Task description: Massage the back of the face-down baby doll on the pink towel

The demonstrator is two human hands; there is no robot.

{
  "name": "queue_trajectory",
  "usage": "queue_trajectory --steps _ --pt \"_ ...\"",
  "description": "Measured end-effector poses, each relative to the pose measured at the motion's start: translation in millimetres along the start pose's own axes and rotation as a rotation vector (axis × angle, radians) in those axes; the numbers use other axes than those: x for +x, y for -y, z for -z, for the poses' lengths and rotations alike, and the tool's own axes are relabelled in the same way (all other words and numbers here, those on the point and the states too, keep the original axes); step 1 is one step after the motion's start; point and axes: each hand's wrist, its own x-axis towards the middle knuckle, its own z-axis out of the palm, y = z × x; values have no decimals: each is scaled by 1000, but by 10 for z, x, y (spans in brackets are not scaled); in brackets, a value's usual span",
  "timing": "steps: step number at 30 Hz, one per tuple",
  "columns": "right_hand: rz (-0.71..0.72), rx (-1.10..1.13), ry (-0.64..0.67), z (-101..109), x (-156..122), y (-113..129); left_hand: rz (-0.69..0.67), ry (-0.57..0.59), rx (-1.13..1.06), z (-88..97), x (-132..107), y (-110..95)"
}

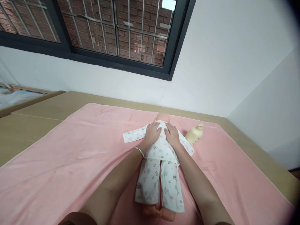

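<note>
A baby doll in white patterned pyjamas lies face down on a pink towel, head away from me, bare feet toward me. My left hand rests flat on the doll's left shoulder, fingers spread and open; a silver bracelet circles that wrist. My right hand lies flat on the doll's right shoulder, fingers spread too. One empty sleeve sticks out to the left.
A cream pump bottle lies on the towel just right of the doll. The towel covers a tan wooden table against a white wall with a barred window. A wooden-framed bed stands far left.
</note>
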Motion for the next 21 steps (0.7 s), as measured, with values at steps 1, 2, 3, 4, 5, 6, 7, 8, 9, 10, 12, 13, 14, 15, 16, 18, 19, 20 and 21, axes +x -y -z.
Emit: queue_trajectory --steps 1,2,3,4,5,6,7,8,9,10,12,13,14,15,16,18,19,20,21 --pt "8 -1 11 -1 5 -8 -12 -2 -14 3 1 3" --pt "12 -2 10 -1 0 -8 -18 -14 -27 7 -3 3" --pt "17 -2 1 1 -11 -1 -22 -30 -37 11 -11 -1" --pt "18 -5 -14 5 -29 13 -27 -51 -41 16 -21 -8" --pt "13 -11 -33 9 -50 31 -32 -74 -39 19 -34 -16" --pt "0 -22 -55 14 -73 52 -34 -98 -33 21 -47 -25" --pt "-18 -35 -75 19 -94 71 -33 -118 -25 21 -58 -33" --pt "-42 -50 -91 22 -111 88 -27 -135 -16 20 -67 -40" --pt "-68 -61 -103 25 -123 99 -14 -146 -7 16 -71 -44" --pt "-94 -68 -110 25 -127 104 4 -151 5 12 -71 -44" --pt "-120 -62 -104 20 -115 90 30 -127 29 1 -59 -33" --pt "-112 -51 -92 14 -99 73 28 -101 40 -4 -48 -22" --pt "-92 -34 -76 7 -80 52 15 -71 53 -8 -37 -10" --pt "-64 -16 -59 -1 -59 28 -5 -40 65 -10 -27 2" --pt "-36 2 -42 -10 -39 5 -29 -15 74 -11 -20 13" --pt "0 28 -19 -23 -13 -26 -63 2 79 -7 -17 25" --pt "6 35 -17 -27 -9 -31 -75 -5 71 -3 -22 26" --pt "6 40 -27 -28 -13 -28 -86 -17 56 2 -30 22" --pt "3 45 -46 -26 -23 -17 -93 -34 36 8 -42 16"
